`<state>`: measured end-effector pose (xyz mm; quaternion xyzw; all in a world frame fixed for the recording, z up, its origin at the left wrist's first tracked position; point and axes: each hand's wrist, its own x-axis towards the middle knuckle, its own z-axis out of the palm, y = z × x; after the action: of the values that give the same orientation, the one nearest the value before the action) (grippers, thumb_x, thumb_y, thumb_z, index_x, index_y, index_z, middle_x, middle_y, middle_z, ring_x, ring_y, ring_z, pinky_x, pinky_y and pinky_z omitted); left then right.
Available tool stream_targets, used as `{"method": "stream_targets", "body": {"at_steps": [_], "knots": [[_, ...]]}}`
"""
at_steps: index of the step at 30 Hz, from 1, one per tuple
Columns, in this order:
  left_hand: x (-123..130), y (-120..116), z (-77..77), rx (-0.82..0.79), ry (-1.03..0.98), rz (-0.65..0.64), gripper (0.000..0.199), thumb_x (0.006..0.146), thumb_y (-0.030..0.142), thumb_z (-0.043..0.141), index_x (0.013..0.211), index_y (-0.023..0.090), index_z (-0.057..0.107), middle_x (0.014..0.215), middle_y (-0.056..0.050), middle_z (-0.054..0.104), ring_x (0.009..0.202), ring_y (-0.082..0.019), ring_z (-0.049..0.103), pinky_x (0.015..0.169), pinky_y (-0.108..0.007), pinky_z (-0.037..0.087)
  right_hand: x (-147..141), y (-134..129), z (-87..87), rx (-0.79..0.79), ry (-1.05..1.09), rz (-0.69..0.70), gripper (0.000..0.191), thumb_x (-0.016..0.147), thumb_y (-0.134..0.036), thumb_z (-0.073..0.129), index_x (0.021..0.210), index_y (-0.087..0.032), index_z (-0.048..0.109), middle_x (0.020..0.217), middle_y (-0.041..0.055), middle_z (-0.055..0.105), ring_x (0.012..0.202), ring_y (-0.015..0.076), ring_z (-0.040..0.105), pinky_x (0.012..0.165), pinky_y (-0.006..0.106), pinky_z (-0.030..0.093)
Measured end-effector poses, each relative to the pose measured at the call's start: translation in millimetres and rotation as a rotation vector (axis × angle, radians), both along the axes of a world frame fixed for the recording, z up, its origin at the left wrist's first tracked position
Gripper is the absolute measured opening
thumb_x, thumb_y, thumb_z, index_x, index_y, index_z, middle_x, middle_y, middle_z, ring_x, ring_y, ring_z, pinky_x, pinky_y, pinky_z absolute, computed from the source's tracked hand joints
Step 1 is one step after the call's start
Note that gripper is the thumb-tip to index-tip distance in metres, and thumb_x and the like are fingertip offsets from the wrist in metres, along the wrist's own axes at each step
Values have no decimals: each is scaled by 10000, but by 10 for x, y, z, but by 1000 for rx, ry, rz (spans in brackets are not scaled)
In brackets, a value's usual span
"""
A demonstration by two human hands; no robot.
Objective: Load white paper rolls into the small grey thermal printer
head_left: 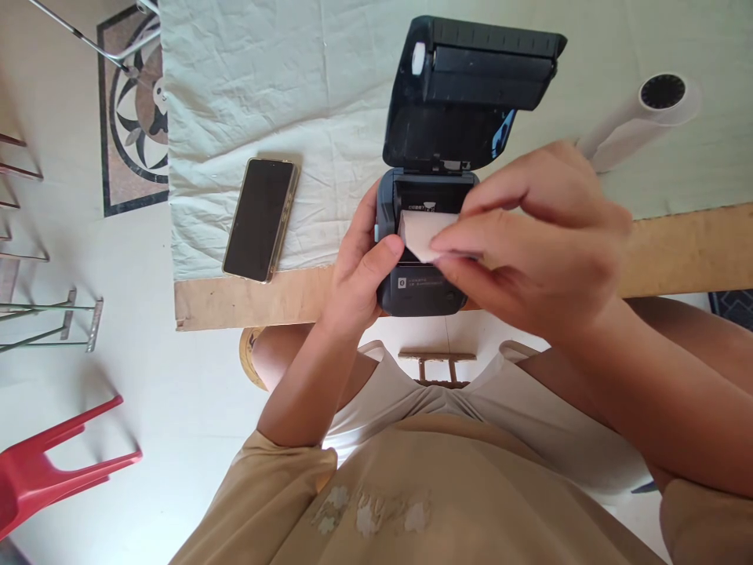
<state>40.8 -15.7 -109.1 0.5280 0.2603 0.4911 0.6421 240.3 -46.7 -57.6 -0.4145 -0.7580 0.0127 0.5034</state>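
Note:
A dark label printer (420, 294) stands at the table's front edge with its lid (452, 118) swung up, the roller showing inside. Wrapped around the printer's left side, my left hand (361, 267) holds it, the thumb at the rim of the paper bay. My right hand (529, 243) pinches a small white paper roll (419, 234) between thumb and fingers, over or partly inside that bay. Fingers cover the right part of the roll, so I cannot tell how deep it sits.
A smartphone (259, 220) with a dark screen lies left of the printer on the pale cloth (329, 102). A white cylindrical device (641, 118) with a dark round end is at the right. The wooden table edge (252, 302) runs in front. A red stool (52, 463) stands on the floor.

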Motion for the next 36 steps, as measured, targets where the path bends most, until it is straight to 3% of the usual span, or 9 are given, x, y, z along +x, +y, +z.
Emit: {"method": "stream_targets", "body": {"at_steps": [7, 9, 13, 18, 21, 24, 28, 33, 36], "knots": [[-30, 46, -77, -43, 96, 27, 720, 860, 676, 935, 1480, 380, 721, 1542, -28, 785, 1540, -436, 695, 1317, -603, 582, 2, -99, -67, 50, -4, 124, 166, 1101, -434, 676, 984, -317, 661, 907, -25, 764, 864, 215, 726, 749, 488, 527], [-6, 0, -16, -69, 112, 63, 763, 855, 687, 931, 1498, 344, 705, 1567, -73, 758, 1563, -468, 680, 1328, -647, 559, 104, -65, -5, -21, 85, 37, 88, 1092, -416, 663, 1139, -385, 731, 1099, -3, 778, 987, 225, 768, 810, 479, 624], [33, -55, 74, -120, 130, 93, 851, 757, 701, 1000, 1460, 317, 712, 1546, -118, 747, 1573, -512, 659, 1267, -633, 600, 366, 45, 35, -308, 136, -119, 486, 1171, -460, 559, 1631, -614, 539, 1730, -60, 535, 1621, 312, 583, 735, 371, 673], [18, -28, 43, -86, 142, 94, 774, 781, 690, 979, 1425, 345, 725, 1507, -83, 770, 1482, -461, 714, 1213, -585, 631, 495, 148, -81, -337, 160, -58, 466, 1196, -642, 454, 1636, -788, 400, 1799, -164, 415, 1669, 296, 527, 644, 311, 662], [13, -15, 18, -93, 151, 93, 806, 753, 712, 996, 1422, 353, 725, 1483, -74, 782, 1453, -456, 725, 1197, -578, 635, 373, 123, -27, -445, 355, -27, 455, 1165, -672, 484, 1617, -698, 537, 1834, -178, 404, 1746, 304, 450, 669, 328, 703], [10, 0, -14, -101, 160, 87, 803, 746, 713, 1006, 1407, 354, 725, 1445, -68, 786, 1444, -449, 725, 1188, -571, 637, 266, 102, 58, -498, 488, -3, 392, 1114, -697, 572, 1408, -505, 745, 1652, -53, 613, 1552, 295, 640, 607, 331, 650], [-16, 20, -42, -60, 154, 60, 842, 744, 711, 1015, 1431, 341, 697, 1480, -69, 764, 1469, -438, 713, 1229, -563, 621, 301, 153, -5, -605, 439, 114, 474, 1058, -772, 673, 1290, -371, 773, 1458, 26, 723, 870, 166, 698, 597, 350, 556], [-34, -23, 113, -102, 168, 21, 906, 740, 703, 1051, 1454, 296, 669, 1510, -100, 754, 1499, -458, 692, 1191, -508, 656, 358, 212, -217, -771, 301, 320, 820, 939, -866, 772, 1541, -332, 614, 1514, 100, 693, 1096, 250, 722, 807, 398, 641], [-7, -12, 139, -125, 142, 33, 831, 748, 714, 1042, 1405, 325, 714, 1433, -83, 803, 1506, -462, 681, 1159, -489, 670, 343, 214, -273, -796, 297, 352, 894, 907, -893, 784, 1587, -362, 552, 1460, 87, 703, 1001, 239, 708, 759, 398, 625]]}}
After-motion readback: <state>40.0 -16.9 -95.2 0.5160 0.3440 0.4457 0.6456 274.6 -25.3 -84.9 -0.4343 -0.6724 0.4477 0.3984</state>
